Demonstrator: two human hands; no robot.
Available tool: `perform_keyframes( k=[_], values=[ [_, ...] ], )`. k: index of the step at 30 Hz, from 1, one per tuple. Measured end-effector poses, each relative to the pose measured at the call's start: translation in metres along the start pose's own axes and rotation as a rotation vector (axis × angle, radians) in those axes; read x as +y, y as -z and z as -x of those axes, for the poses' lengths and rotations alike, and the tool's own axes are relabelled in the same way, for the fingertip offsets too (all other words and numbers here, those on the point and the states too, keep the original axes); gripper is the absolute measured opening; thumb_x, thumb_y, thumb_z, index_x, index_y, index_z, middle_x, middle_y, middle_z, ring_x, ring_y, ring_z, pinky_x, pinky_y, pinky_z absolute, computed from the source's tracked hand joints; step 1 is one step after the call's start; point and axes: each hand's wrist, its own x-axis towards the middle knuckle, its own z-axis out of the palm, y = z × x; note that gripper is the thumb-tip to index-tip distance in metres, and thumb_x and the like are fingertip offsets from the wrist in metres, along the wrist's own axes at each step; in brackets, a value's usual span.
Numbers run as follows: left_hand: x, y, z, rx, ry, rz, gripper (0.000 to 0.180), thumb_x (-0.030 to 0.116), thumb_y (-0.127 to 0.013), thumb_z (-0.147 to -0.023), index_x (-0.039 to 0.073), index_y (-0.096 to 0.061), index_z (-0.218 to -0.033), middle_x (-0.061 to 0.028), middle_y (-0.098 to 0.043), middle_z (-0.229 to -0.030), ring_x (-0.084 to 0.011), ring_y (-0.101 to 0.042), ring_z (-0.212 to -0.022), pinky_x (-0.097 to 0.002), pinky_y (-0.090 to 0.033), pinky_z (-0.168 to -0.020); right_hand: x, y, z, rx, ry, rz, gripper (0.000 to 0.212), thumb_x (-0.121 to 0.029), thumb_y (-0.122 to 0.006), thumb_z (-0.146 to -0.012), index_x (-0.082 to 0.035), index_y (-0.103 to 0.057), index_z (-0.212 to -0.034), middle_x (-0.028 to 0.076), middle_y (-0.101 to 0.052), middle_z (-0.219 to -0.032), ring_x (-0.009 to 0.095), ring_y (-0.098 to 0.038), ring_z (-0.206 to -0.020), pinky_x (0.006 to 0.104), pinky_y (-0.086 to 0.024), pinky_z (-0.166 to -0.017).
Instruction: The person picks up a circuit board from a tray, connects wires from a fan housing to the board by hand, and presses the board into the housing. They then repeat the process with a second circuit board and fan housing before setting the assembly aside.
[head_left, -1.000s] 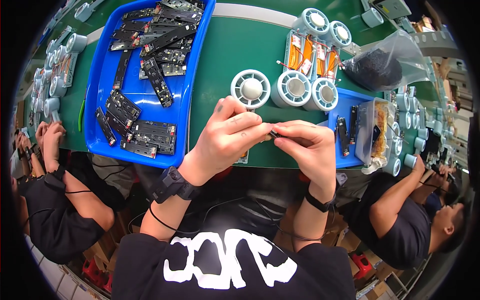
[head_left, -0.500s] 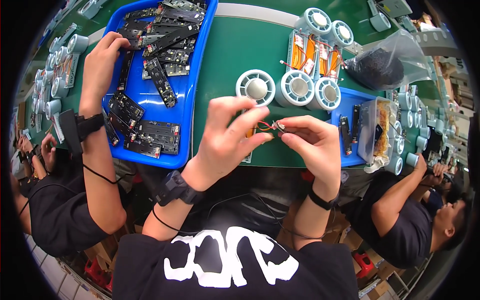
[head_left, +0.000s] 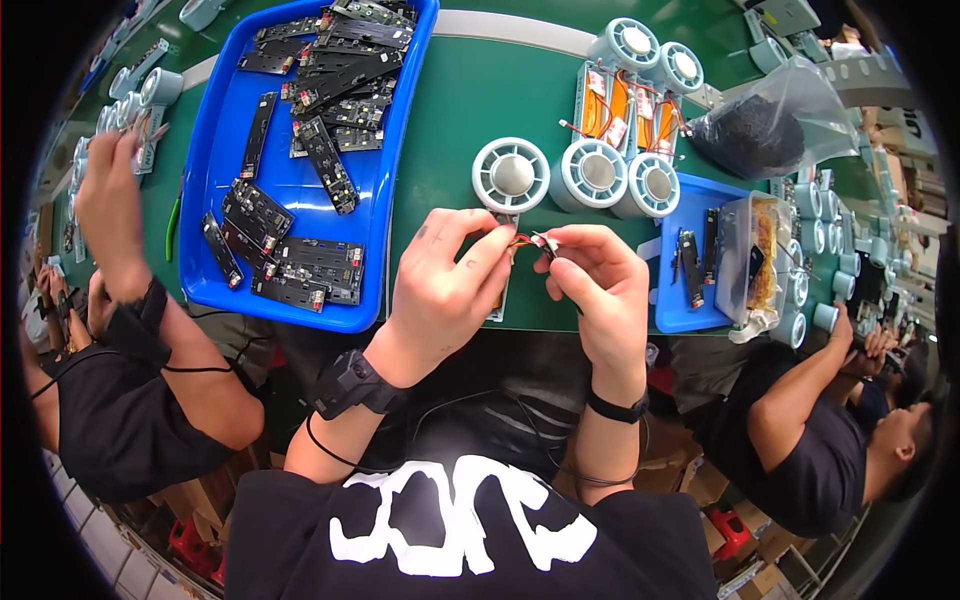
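Note:
My left hand [head_left: 455, 268] is closed in a pinch on thin red and dark wires [head_left: 520, 240], just below the nearest light-blue round housing [head_left: 511, 174] with a silver disc at its centre. Facing it, my right hand [head_left: 600, 290] pinches a small white connector [head_left: 543, 242] at the end of these wires. A thin dark piece shows under its fingertips; its kind is too hidden to tell. Behind my left fingers, part of the housing's body is covered. More round housings [head_left: 594, 175] stand beside it, joined to bodies with orange packs [head_left: 620, 100] and wires.
A large blue tray [head_left: 388, 200] of black circuit boards lies left. On the right, a smaller blue tray [head_left: 672, 315] carries boards and a clear plastic box [head_left: 738, 270]. Behind it sits a clear bag [head_left: 770, 125] of dark material. Co-workers sit on both sides; one's hand [head_left: 110, 215] is at left.
My left fingers have closed in on the wires, and my right hand has shifted slightly left. The left co-worker's hand has left the large blue tray and swung further left.

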Motion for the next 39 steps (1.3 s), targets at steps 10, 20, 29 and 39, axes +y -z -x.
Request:
perform_keyframes(
  k=[10, 20, 29, 39],
  values=[
    [-0.004, 0.002, 0.004, 0.045, 0.045, 0.124, 0.031, -0.006, -0.075, -0.075, 0.002, -0.069, -0.105, -0.012, -0.07, -0.091, -0.0305, -0.067, -0.083, -0.0391, -0.056, -0.073, 0.022, -0.005, 0.006, 0.031, 0.109, -0.163, 0.027, 0.008, -0.067, -0.088, 0.003, -0.064, -0.115, 0.016, -0.068, -0.114, 0.021, -0.069, -0.099, 0.0283, -0.054, -0.078],
    [-0.008, 0.01, 0.0, -0.016, 0.001, 0.151, 0.031, -0.01, -0.075, -0.071, 0.002, -0.072, -0.099, -0.012, -0.073, -0.096, -0.0303, -0.069, -0.085, -0.036, -0.057, -0.073, 0.029, 0.004, 0.005, -0.018, 0.161, -0.164, 0.028, 0.009, -0.069, -0.086, 0.003, -0.063, -0.113, 0.019, -0.065, -0.121, 0.023, -0.069, -0.102, 0.0301, -0.055, -0.083],
    [-0.011, 0.005, -0.001, -0.007, -0.07, 0.114, 0.031, 0.003, -0.08, -0.07, 0.003, -0.073, -0.101, -0.0093, -0.071, -0.093, -0.0273, -0.067, -0.082, -0.0365, -0.056, -0.071, 0.026, 0.0, 0.006, 0.041, 0.113, -0.19, 0.028, 0.008, -0.068, -0.088, 0.002, -0.062, -0.115, 0.018, -0.066, -0.12, 0.023, -0.069, -0.101, 0.0298, -0.054, -0.081],
    [0.007, -0.01, 0.001, 0.134, 0.336, 0.263, 0.024, -0.008, -0.074, -0.077, 0.001, -0.071, -0.098, -0.0094, -0.067, -0.091, -0.0206, -0.067, -0.073, -0.0308, -0.055, -0.064, 0.031, -0.035, 0.018, 0.255, 0.173, -0.09, 0.03, 0.011, -0.068, -0.088, 0.003, -0.062, -0.116, 0.015, -0.065, -0.119, 0.02, -0.067, -0.102, 0.0299, -0.056, -0.085]
  ],
)
